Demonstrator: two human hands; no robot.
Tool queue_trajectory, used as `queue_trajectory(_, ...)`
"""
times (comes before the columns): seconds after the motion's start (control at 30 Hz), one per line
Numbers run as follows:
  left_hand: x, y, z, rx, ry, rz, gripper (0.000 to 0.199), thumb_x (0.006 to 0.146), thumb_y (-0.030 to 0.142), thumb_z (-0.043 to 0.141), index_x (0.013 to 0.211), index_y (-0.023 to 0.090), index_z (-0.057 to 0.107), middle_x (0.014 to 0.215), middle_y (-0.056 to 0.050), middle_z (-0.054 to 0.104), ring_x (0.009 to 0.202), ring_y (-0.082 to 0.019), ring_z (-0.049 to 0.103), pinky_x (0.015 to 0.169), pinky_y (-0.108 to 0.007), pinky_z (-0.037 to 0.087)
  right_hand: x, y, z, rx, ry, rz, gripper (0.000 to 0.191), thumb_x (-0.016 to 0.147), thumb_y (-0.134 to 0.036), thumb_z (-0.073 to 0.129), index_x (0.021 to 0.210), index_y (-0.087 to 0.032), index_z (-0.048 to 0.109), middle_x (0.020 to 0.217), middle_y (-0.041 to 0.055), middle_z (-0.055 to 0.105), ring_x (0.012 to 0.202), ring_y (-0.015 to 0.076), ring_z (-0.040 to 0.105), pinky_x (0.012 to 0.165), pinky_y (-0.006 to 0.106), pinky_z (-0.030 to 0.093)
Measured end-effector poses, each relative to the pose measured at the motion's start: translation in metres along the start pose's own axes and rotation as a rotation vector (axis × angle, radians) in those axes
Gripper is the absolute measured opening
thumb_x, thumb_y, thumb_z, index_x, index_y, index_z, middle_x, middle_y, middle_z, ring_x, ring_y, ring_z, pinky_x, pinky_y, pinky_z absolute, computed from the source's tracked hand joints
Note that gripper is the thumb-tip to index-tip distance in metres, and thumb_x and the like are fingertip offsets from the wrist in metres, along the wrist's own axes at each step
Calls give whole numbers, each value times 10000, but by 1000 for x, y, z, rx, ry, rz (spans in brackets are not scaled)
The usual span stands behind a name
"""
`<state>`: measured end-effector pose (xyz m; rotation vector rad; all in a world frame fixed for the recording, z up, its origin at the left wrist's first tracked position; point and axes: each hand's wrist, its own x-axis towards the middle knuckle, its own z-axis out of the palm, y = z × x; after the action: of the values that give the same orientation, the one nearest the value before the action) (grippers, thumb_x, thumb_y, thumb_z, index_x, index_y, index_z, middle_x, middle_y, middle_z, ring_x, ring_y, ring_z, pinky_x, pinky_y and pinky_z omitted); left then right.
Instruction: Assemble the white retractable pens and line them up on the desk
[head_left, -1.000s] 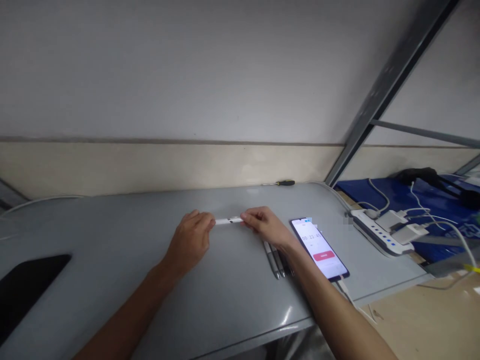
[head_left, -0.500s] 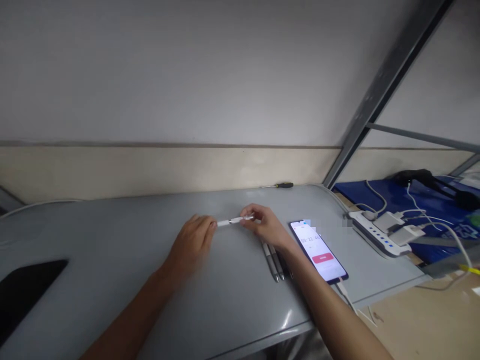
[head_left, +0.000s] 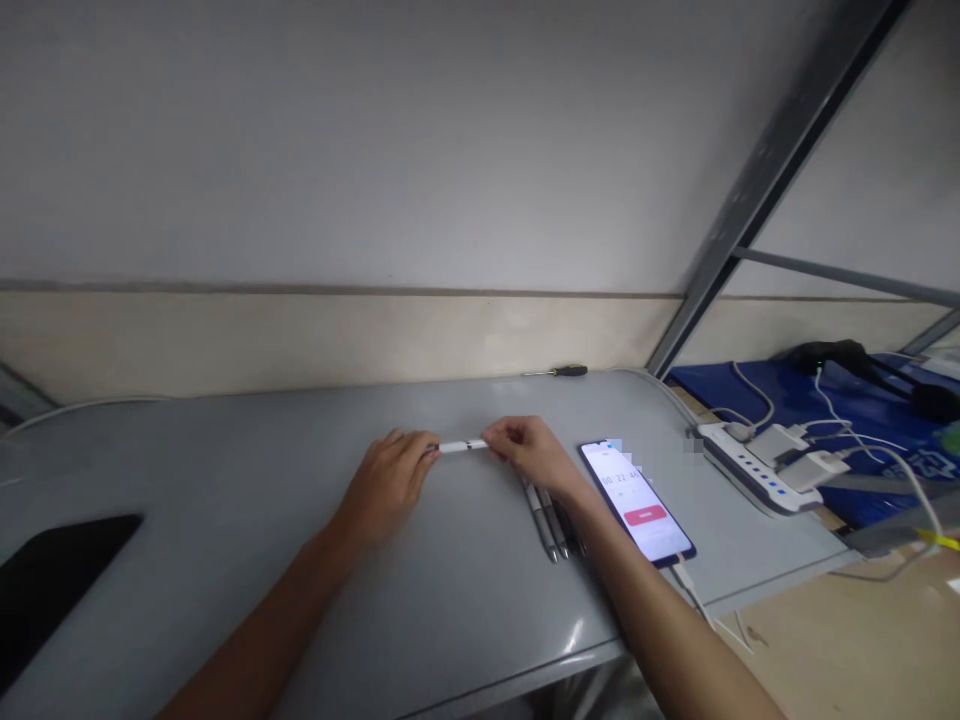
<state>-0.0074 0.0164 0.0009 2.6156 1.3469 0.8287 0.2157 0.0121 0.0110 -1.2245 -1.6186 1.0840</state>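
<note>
A slim white pen (head_left: 463, 446) lies level between the two hands, just above the grey tabletop (head_left: 225, 500), its length running left to right. The left hand (head_left: 388, 482) pinches the pen's left end, fingertips curled in and closed on it; a short dark bit of the pen shows right at those fingertips. The right hand (head_left: 529, 453) pinches the other end, thumb and forefinger closed on the barrel and the remaining fingers folded under. Only the middle stretch of the pen shows bare between the two grips; both ends are hidden inside the fingers. Whether the pen rests on the table or hangs slightly clear of it cannot be told.

Just below the right wrist lie a few grey pens (head_left: 551, 522) side by side on the tabletop, partly covered by the forearm. To their right a phone (head_left: 636, 500) lies face up with its screen lit, showing digits and a red button, a cable plugged into its near end. At the table's far edge, against the wall, lies a screwdriver (head_left: 559, 371) with a dark and yellow handle. Well to the right, off the table, a white power strip (head_left: 750, 468) carries chargers and white cables on a blue surface. A black flat shape (head_left: 52, 575) sits at the table's left edge.
</note>
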Motion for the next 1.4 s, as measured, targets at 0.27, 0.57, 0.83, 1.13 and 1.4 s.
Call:
queue_trajectory(0.27, -1, -3, 3, 58, 0, -4, 340, 986, 299, 289, 784, 199, 543, 746, -27, 607, 749, -192, 524, 718, -320, 385, 0, 1, 0, -37, -2, 24, 336, 872, -419, 528, 697, -150, 628, 581, -8, 535, 545, 112, 465, 561, 247, 357)
queue_trajectory(0.57, -1, 2, 0, -6, -35, -1, 345, 989, 315, 272, 820, 202, 551, 766, -28, 600, 765, -195, 534, 737, -328, 412, 1, 4, -1, -50, -20, -24, 225, 826, -367, 585, 792, -153, 644, 668, -3, 562, 623, 126, 484, 612, 256, 370)
queue_trajectory(0.83, -1, 4, -1, 11, -58, 16, 288, 977, 331, 325, 882, 194, 559, 851, -44, 623, 829, -210, 556, 763, -344, 425, 0, 3, 0, -78, -22, -25, 232, 831, -355, 589, 793, -141, 670, 689, 11, 605, 639, 129, 508, 624, 257, 375)
queue_trajectory(1.13, -2, 0, 2, -5, -74, 38, 292, 987, 320, 325, 907, 191, 575, 862, -43, 640, 836, -207, 559, 771, -349, 442, -1, 7, 2, -150, -11, -129, 147, 839, -277, 622, 882, -169, 711, 854, 44, 710, 781, 160, 612, 711, 270, 428)
queue_trajectory(1.4, -4, -4, 3, -36, -59, 51, 305, 986, 273, 356, 1144, 225, 613, 997, -41, 691, 923, -202, 596, 845, -370, 460, 1, 15, -1, -484, 135, -411, 185, 741, -42, 642, 844, -192, 674, 841, 34, 660, 779, 166, 582, 722, 273, 427)
